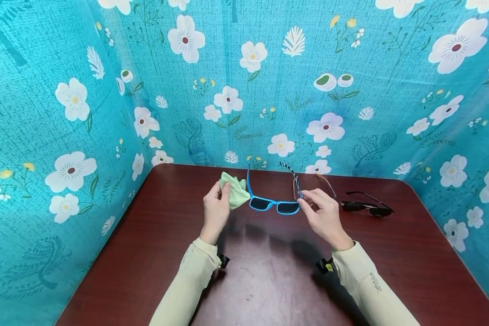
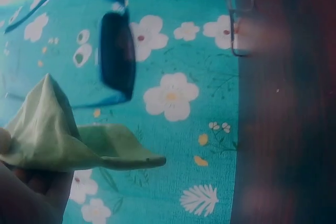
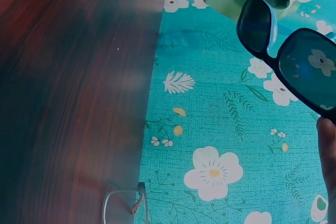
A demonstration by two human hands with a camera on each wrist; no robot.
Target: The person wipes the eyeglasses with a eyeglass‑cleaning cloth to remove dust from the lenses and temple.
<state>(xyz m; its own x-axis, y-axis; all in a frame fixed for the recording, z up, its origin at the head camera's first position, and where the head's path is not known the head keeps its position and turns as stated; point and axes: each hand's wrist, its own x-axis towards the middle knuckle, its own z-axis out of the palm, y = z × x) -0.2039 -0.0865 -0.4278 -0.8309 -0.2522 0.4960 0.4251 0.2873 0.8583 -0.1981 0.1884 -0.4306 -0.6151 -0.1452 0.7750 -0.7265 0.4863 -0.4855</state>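
Note:
My left hand [image 1: 217, 206] grips a crumpled light green cloth [image 1: 234, 192], thumb over its near side. Pinched at one end of the frame by my right hand [image 1: 323, 215] is a pair of blue sunglasses [image 1: 274, 206] with dark lenses. They are held up above the table, one temple arm pointing away, with the cloth close beside the other end. In the left wrist view the cloth [image 2: 47, 135] stands in a peak below the sunglasses [image 2: 118, 53]. The right wrist view shows both lenses of the sunglasses [image 3: 304, 66] and my right thumb at the rim.
Behind my right hand, thin-framed glasses [image 1: 327, 184] lie near the table's back edge. Black sunglasses [image 1: 366, 208] rest farther right, arms folded out behind. The dark red-brown table [image 1: 261, 280] meets a blue flowered cloth wall [image 1: 236, 122] at the back and sides.

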